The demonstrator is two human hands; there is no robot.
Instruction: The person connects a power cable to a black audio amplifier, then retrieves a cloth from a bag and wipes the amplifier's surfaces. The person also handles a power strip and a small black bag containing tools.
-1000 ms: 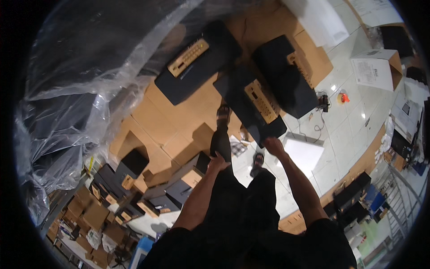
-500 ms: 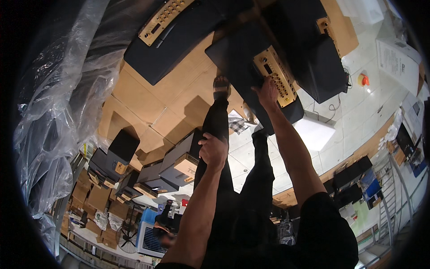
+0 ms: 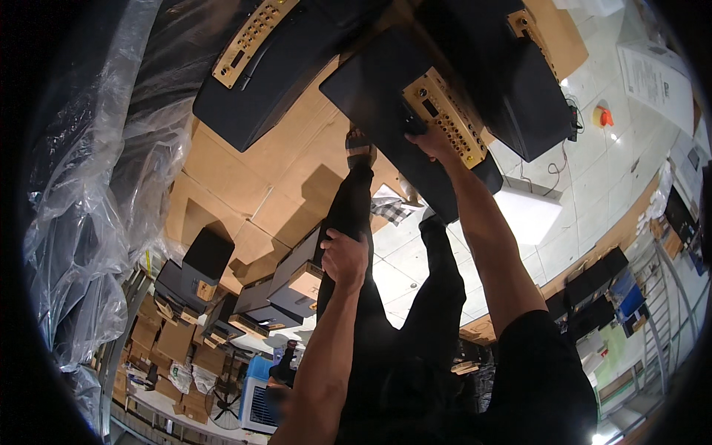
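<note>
A black speaker box [image 3: 371, 81] with a gold control panel [image 3: 449, 119] of knobs and a small dark display lies before me. My right hand [image 3: 437, 144] is at the near side of that panel, beside a dark handle [image 3: 411, 119] on the black face. Its thumb stands apart to the left and the other fingers are partly hidden; nothing shows in its grasp. My left hand [image 3: 345, 256] lies on my left leg [image 3: 348, 204], its fingers curled round the black trouser cloth.
Similar black speakers with gold panels stand at the upper left [image 3: 274, 81] and upper right [image 3: 519, 96]. Clear plastic sheeting [image 3: 81, 200] hangs on the left. More boxes, a blue air cooler [image 3: 256, 393] and a person [image 3: 282, 378] are at lower left. An orange tape roll [image 3: 602, 116] lies on tiles.
My right hand has slid off the gold panel's knobs onto the black face beside it. The left hand stays on my leg. The whole view has shifted slightly.
</note>
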